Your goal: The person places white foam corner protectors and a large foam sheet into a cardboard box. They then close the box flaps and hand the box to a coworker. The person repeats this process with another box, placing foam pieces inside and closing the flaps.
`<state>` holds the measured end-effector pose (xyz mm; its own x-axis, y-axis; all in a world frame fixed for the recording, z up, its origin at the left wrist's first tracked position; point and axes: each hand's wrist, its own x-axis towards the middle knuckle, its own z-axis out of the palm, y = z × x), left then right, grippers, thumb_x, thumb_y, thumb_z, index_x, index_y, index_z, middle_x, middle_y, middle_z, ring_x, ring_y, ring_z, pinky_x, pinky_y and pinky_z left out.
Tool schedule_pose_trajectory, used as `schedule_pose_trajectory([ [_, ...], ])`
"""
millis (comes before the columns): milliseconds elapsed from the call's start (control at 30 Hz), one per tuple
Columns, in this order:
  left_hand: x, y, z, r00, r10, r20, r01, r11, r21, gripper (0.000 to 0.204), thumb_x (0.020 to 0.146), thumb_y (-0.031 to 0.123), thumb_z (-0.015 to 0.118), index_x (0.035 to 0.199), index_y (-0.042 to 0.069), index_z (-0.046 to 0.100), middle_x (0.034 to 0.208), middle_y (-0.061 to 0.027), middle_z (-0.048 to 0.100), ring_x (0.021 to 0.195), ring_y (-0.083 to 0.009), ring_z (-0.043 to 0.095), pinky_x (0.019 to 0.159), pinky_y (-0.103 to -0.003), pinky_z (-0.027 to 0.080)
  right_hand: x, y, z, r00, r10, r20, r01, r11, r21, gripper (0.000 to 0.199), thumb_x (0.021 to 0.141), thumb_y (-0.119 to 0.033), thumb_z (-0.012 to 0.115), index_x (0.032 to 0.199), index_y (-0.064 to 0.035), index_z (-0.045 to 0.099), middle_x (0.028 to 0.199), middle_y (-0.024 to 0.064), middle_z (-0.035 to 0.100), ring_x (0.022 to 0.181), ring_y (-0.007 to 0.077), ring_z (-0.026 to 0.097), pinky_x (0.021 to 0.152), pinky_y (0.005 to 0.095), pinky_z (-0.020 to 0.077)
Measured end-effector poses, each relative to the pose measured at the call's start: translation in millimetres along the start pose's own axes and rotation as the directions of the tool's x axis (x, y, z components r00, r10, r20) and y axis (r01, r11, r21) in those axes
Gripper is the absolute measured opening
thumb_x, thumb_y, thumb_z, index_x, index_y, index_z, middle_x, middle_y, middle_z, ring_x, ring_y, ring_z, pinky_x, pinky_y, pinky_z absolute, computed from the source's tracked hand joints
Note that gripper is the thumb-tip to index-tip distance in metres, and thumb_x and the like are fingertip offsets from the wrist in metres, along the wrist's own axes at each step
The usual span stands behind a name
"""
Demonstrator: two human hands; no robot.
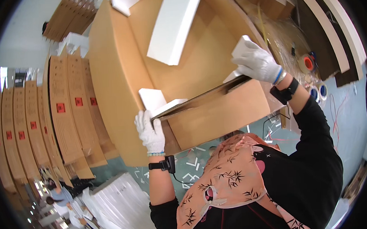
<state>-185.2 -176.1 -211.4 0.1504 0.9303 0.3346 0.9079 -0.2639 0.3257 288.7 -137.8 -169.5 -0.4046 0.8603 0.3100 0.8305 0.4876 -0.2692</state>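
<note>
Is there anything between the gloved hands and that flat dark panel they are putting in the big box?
Nothing visible is. The left hand grips the dark panel at its near end, and the right hand holds the far end. White foam corner pieces sit on the panel's ends by each hand, inside the open cardboard box.

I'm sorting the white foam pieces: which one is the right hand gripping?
The right hand grips the foam block at the box's right end; the others lie untouched.

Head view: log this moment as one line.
left hand: grips flat panel near end | right hand: holds far end, white foam corner | panel over open cardboard box | foam blocks inside
</note>
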Motion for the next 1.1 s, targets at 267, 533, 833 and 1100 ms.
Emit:
schedule_pose_trajectory([
  [267,-24.5,13.1,-17.5,0.975,-0.220,0.028,0.216,0.971,0.098,0.052,0.104,0.027,0.049,0.144,-0.006,0.046,0.151,-0.0277,0.045,0.140,-0.0418,0.041,0.118,-0.047,0.031,-141.4,3.7,-35.3,0.714,0.383,-0.586,-0.522,0.849,-0.082,0.040,0.079,-0.014,0.075,0.118,-0.0086,0.069,0.118,0.0138,0.066,0.113,0.0324,0.061,0.105,0.0469,0.0439],
  [533,-43.6,11.3,-16.5,0.981,-0.194,0.026,0.192,0.980,0.060,0.051,0.106,0.028,0.046,0.143,-0.009,0.048,0.151,-0.0261,0.046,0.140,-0.0395,0.043,0.118,-0.044,0.032,-519.8,-15.0,8.2,-0.558,0.608,-0.565,-0.829,-0.433,0.353,0.078,0.088,-0.055,0.068,0.140,-0.0001,0.053,0.133,0.0266,0.059,0.128,0.0416,0.053,0.108,0.0452,0.0420],
  [833,-35.9,7.1,-25.5,0.983,-0.171,0.072,0.155,0.971,0.181,0.054,0.109,0.034,0.041,0.147,-0.004,0.044,0.152,-0.0226,0.046,0.138,-0.0387,0.045,0.116,-0.042,0.035,-503.7,-63.7,81.7,-0.337,0.873,-0.352,-0.873,-0.430,-0.230,0.076,0.085,-0.031,0.069,0.152,-0.0131,0.040,0.142,0.0274,0.046,0.125,0.0418,0.056,0.101,0.0454,0.0496],
  [1100,-36.7,12.9,-25.1,0.978,-0.192,0.077,0.179,0.973,0.145,0.053,0.109,0.033,0.040,0.148,-0.002,0.045,0.152,-0.0231,0.046,0.140,-0.0383,0.043,0.117,-0.042,0.033,-509.4,-64.6,88.7,-0.243,0.859,-0.450,-0.926,-0.344,-0.157,0.051,0.089,-0.011,0.058,0.138,-0.0113,0.048,0.123,0.0190,0.056,0.105,0.0405,0.063,0.088,0.0488,0.0533],
])
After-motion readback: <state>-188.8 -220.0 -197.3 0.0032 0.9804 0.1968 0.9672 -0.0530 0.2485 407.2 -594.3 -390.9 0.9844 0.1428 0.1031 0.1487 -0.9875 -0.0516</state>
